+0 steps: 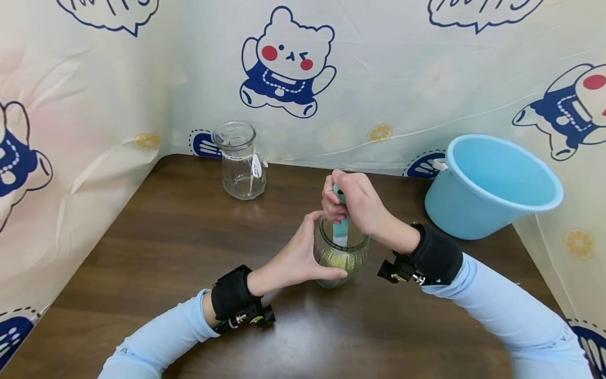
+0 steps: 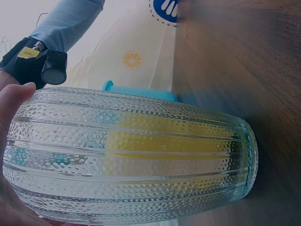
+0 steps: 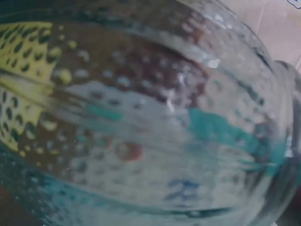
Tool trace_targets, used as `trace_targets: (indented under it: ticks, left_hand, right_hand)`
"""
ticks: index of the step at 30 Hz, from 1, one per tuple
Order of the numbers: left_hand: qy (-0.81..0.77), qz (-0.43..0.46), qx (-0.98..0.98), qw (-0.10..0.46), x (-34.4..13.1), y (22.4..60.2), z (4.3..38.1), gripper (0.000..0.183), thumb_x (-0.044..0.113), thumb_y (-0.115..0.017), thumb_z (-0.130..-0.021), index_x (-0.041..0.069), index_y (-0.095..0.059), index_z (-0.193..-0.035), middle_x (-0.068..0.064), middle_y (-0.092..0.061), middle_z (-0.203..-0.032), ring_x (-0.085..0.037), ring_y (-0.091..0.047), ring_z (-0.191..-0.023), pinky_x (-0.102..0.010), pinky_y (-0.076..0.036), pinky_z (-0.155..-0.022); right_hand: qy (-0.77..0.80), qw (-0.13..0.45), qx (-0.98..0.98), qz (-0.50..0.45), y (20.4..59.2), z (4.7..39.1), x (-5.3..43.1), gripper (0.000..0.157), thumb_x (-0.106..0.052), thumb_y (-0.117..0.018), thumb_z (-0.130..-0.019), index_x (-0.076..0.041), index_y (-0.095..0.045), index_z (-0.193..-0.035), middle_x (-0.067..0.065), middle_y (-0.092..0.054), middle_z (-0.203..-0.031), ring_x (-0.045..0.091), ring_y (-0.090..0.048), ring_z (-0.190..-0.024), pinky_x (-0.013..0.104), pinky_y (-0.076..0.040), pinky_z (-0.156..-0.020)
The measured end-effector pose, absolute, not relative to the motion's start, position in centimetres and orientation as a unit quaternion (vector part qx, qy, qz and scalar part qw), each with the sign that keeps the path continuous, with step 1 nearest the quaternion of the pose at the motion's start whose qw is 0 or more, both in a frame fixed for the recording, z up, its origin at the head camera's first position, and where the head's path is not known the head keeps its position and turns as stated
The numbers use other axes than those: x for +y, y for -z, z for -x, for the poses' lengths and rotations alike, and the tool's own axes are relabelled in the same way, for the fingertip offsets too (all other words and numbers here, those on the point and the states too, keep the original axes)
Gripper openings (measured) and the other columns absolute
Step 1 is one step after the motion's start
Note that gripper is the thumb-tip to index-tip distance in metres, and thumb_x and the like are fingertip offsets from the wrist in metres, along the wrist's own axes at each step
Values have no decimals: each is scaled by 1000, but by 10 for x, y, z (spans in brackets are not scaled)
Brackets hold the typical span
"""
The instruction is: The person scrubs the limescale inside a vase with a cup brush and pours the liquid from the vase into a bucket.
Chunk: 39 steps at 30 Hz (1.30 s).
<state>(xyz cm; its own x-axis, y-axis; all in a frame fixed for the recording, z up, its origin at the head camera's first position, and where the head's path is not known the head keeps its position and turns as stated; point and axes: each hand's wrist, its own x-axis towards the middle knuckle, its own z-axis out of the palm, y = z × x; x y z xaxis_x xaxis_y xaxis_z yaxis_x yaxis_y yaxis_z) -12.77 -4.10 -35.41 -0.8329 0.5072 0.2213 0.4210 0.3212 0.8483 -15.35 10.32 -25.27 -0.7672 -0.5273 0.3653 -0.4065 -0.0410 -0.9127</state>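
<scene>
Glass jar (image 1: 343, 256), seemingly well inside table edges (image 1: 303, 171)

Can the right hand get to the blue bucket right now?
Probably yes, but it would need to let go first: the right hand grips a turquoise handle reaching into the glass jar. Nothing seems to stand between that hand and the blue bucket.

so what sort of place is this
Possibly a small indoor filming corner: a brown table is enclosed by bear-print sheeting, and the person at it wears black wrist straps carrying little cameras.
</scene>
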Motion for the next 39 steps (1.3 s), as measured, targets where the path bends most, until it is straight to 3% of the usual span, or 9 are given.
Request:
trace_targets:
  ticks: [7, 17, 23, 31, 39]
  left_hand:
    - [-507, -277, 814, 62, -41, 354, 125, 100, 27, -84, -62, 3, -19, -134, -13, -34, -130, -20, -40, -116, -36, -35, -97]
    - [-504, -268, 819, 63, -43, 354, 127, 100, 28, -84, -62, 2, -19, -135, -13, -35, -128, -21, -41, -114, -37, -37, -94]
    - [-502, -263, 821, 68, -44, 353, 126, 100, 30, -83, -63, 2, -19, -135, -13, -36, -127, -21, -41, -113, -37, -38, -93]
    - [-503, -267, 820, 64, -44, 354, 127, 101, 30, -83, -63, 2, -19, -135, -12, -36, -127, -20, -41, -113, -36, -38, -93]
    - [-500, -273, 821, 45, -42, 352, 127, 100, 30, -84, -61, 3, -21, -134, -13, -37, -126, -20, -42, -111, -36, -39, -92]
  right_hand:
    - [654, 61, 685, 314, 234, 154, 101, 40, -15, -18, -96, -3, -32, -61, 4, -30, -46, 22, -30, -39, 30, -31, -42]
    - [702, 142, 657, 235, 171, 173, 80, 41, -15, -23, -94, -9, -30, -55, -1, -25, -43, 15, -21, -36, 27, -20, -36]
    - [691, 136, 668, 240, 153, 174, 74, 40, -16, -23, -95, -8, -30, -56, -1, -27, -43, 16, -22, -35, 26, -21, -36]
    - [698, 167, 662, 214, 157, 177, 75, 39, -14, -22, -92, -9, -29, -54, 0, -25, -43, 16, -20, -36, 25, -19, -36]
    - [708, 186, 651, 199, 188, 179, 84, 36, -12, -21, -88, -11, -28, -53, -3, -22, -42, 13, -18, -36, 27, -16, -38]
